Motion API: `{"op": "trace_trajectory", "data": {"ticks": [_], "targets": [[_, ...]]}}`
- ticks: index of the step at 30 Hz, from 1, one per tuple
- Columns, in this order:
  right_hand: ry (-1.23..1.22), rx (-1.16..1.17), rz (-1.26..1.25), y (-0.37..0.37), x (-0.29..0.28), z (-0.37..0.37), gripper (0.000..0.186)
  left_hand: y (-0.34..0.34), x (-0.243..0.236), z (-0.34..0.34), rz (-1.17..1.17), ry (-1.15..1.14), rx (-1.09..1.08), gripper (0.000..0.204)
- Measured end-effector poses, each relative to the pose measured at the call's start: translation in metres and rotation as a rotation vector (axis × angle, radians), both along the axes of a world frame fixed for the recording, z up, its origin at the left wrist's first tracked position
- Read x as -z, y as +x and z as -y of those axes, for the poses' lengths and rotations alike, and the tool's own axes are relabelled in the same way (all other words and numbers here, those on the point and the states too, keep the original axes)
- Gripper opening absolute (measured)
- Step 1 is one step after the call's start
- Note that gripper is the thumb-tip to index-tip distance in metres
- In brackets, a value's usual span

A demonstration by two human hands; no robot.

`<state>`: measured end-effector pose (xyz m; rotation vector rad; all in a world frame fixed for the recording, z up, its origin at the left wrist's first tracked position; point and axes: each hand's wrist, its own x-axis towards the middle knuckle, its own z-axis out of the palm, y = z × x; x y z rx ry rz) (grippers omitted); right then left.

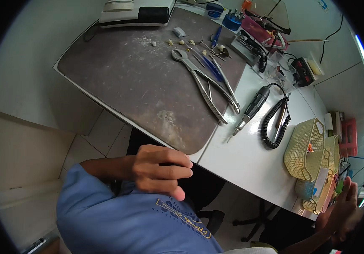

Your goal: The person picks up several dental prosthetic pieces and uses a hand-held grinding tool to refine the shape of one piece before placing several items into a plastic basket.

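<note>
A pair of silver pliers (189, 65) lies across a brown mat (118, 76), its handle ends reaching over the mat's right edge toward the white surface of a bench (241, 161). In the foreground, near the mat's lower corner, the left hand (161, 169) extends from a blue sleeve (84, 186), its fingers curled and side by side; the palm is hidden, so whether they grip anything cannot be told. A blue-handled tool (212, 69) and small pale pieces (170, 42) lie beside and above the pliers. To the right rests a black handpiece (257, 103) with a coiled cord (265, 131), and beyond it stands a yellow woven basket (296, 154). At the far right, the right hand (346, 207) is raised near the baskets, fingers pointing upward, their grip too unclear to tell.
</note>
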<state>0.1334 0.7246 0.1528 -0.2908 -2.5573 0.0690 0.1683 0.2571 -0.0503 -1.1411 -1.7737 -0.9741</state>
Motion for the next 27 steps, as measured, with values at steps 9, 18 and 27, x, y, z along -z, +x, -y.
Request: {"op": "trace_trajectory", "data": {"ticks": [9, 18, 27], "targets": [[0.42, -0.891, 0.196, -0.077, 0.093, 0.231, 0.046, -0.037, -0.024, 0.107, -0.112, -0.204, -0.153, 0.011], [0.61, -0.939, 0.13, -0.088, 0.128, 0.22, 0.035, -0.027, -0.036, 0.158, 0.169, -0.342, -0.032, 0.029], [-0.189, -0.857, -0.296, -0.003, 0.098, 0.247, 0.033, -0.049, -0.045, 0.088, 0.443, -0.162, 0.188, 0.046]]}}
